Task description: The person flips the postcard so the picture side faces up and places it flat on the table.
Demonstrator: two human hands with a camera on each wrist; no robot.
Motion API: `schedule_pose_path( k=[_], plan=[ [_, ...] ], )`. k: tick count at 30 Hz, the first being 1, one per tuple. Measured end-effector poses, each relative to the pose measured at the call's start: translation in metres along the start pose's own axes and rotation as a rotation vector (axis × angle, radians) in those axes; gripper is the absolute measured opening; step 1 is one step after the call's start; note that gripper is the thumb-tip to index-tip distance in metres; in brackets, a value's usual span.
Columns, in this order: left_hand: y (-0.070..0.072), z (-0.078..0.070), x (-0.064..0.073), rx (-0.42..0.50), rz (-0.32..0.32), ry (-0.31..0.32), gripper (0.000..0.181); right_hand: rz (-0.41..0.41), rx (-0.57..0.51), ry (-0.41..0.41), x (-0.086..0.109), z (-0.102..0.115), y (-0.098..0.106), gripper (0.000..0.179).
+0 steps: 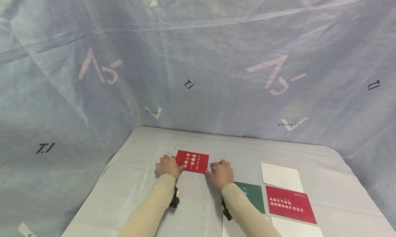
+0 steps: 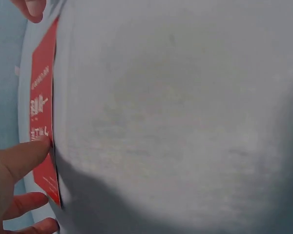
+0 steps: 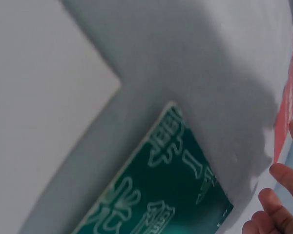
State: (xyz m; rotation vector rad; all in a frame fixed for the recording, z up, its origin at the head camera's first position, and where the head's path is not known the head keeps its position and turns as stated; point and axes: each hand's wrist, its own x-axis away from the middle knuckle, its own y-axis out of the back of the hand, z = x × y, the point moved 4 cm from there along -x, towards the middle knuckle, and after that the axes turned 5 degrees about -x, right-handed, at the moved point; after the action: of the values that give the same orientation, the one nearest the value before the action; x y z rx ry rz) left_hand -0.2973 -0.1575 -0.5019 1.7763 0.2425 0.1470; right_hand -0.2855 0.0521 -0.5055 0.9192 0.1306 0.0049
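A red card [image 1: 198, 161] with white lettering lies on the cloth-covered table in front of both hands. My left hand [image 1: 168, 166] is at its left end. The left thumb [image 2: 27, 156] lies straight across the card's face, while the other fingers are beside its left edge, close to a corner. At the card's right end is my right hand [image 1: 222, 174], its thumb near the lower right corner and its fingers loosely bent beside the edge. In the right wrist view the red card [image 3: 286, 117] shows only as a narrow strip near those fingertips.
To the right lie a green card [image 1: 253, 197], partly behind the right forearm, another red card [image 1: 290, 204] and a white card [image 1: 281, 176]. More white cards [image 1: 295, 228] are at the front. A grey printed curtain [image 1: 216, 75] rises behind the table.
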Motion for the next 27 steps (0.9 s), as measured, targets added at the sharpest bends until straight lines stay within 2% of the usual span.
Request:
schedule_pose_path(
  k=[4, 11, 18, 22, 27],
  plan=[
    [-0.002, 0.0, -0.001, -0.004, 0.0, 0.0, 0.052, 0.015, 0.041, -0.004, -0.001, 0.001, -0.007, 0.041],
    [-0.001, -0.001, -0.004, 0.021, 0.01, 0.007, 0.048, 0.013, 0.04, 0.0, -0.002, 0.003, -0.012, 0.043],
    [0.002, -0.002, -0.004, 0.074, -0.024, 0.013, 0.062, -0.012, 0.058, 0.013, -0.003, 0.0, -0.014, 0.044],
    [0.003, -0.001, -0.005, 0.094, -0.053, 0.015, 0.064, -0.013, 0.062, 0.008, -0.004, 0.0, -0.016, 0.049],
    [0.004, 0.0, -0.003, 0.122, -0.063, 0.019, 0.068, -0.013, 0.004, -0.038, -0.005, 0.002, -0.017, 0.046]
  ],
)
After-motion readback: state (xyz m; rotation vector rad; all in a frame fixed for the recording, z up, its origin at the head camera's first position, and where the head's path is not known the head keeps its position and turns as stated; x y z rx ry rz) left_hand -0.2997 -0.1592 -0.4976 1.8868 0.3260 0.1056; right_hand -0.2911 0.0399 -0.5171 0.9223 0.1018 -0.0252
